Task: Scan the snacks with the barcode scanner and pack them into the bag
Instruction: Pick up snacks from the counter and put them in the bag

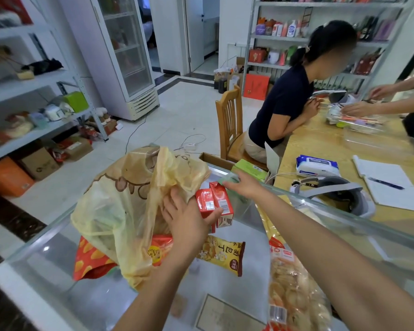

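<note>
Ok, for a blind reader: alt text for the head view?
A left hand holds two red cartons beside a yellow plastic bag on a glass counter; the right hand reaches past them toward the far edge.

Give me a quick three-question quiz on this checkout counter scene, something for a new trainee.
1. True or false: the left hand holds the red cartons.
2. Where does the clear cracker bag lie? A on the glass counter; B on the floor; C on a shelf.
3. Fill in: the right hand reaches toward a ___ item at the counter's far edge.
Key: 1 true; 2 A; 3 green.
</note>
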